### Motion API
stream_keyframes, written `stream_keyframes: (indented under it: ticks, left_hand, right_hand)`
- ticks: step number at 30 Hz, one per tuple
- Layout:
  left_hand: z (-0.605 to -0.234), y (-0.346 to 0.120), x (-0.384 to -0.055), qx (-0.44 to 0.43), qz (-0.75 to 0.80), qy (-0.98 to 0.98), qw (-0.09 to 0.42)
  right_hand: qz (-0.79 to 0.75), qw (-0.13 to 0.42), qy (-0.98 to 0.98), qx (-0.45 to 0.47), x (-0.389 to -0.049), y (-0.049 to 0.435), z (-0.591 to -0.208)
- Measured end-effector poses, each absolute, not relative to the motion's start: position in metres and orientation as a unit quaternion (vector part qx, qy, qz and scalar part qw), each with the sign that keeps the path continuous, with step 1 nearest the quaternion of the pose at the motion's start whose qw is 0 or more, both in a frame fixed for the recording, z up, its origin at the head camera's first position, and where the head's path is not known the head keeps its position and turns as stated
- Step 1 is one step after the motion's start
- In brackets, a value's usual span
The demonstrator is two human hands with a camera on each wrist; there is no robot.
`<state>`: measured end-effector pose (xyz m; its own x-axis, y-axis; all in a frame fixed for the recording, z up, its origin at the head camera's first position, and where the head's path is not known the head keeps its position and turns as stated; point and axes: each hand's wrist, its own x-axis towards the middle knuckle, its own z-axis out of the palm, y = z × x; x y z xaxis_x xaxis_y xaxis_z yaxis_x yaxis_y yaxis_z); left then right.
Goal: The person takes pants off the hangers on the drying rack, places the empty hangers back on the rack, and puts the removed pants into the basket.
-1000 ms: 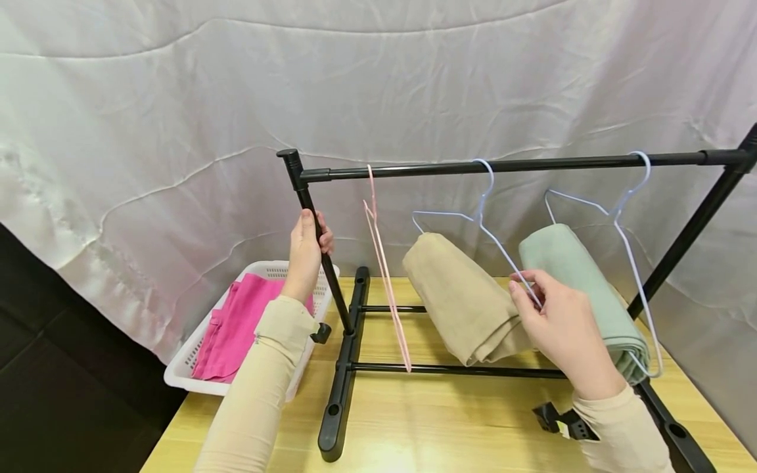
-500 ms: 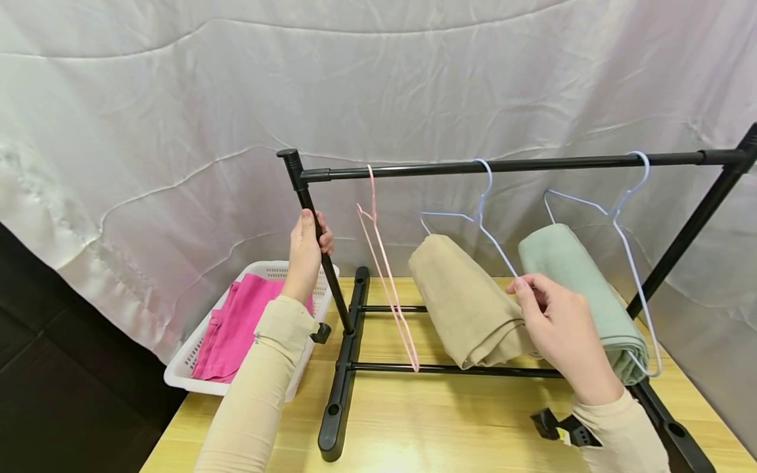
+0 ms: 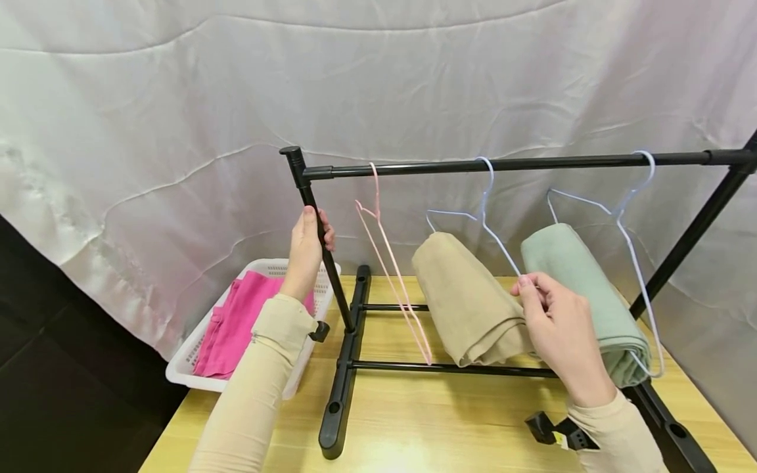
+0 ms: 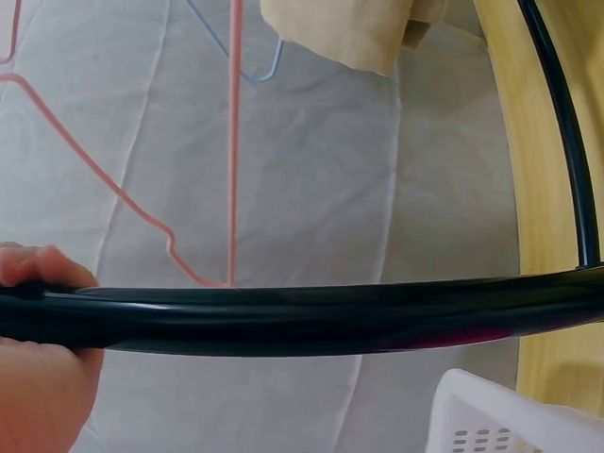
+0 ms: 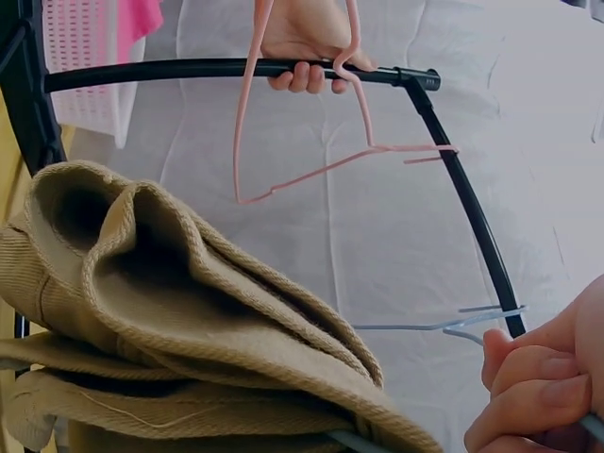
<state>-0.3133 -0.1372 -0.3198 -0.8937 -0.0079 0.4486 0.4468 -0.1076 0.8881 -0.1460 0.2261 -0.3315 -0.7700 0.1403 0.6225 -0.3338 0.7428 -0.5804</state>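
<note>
My left hand [image 3: 306, 253] grips the left upright [image 3: 336, 286] of a black clothes rack, thumb on the near side. With thumb and fingers, my right hand [image 3: 558, 332] pinches the near end of a light blue hanger [image 3: 500, 243] hooked over the top bar. Folded beige trousers [image 3: 467, 302] drape over that hanger; their layered folds [image 5: 179, 274] fill much of the right wrist view. A pink hanger [image 3: 391, 253] hangs bare between the left upright and the trousers. To the right, a second light blue hanger [image 3: 633, 249] carries a folded pale green cloth [image 3: 576, 282].
A white perforated basket [image 3: 180, 376] holding folded pink cloth [image 3: 239, 322] stands left of the rack, at the table's left edge. Two lower bars [image 3: 437, 368] cross between the rack's feet, above the wooden table [image 3: 426, 420]. A pale curtain [image 3: 378, 85] hangs behind.
The beige trousers and their blue hanger have shifted slightly right, the right hand still pinching it. The pink hanger has swung, its lower end moving right. The left hand keeps its place on the upright.
</note>
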Motion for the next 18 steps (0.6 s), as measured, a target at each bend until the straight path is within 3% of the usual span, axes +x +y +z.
stream_keyframes:
  ticks: [18]
  left_hand:
    - [-0.314, -0.145, -0.289, -0.103, -0.6, -0.771, 0.188]
  right_hand:
    - [0.371, 0.347, -0.861, 0.035, -0.15, 0.218, -0.326]
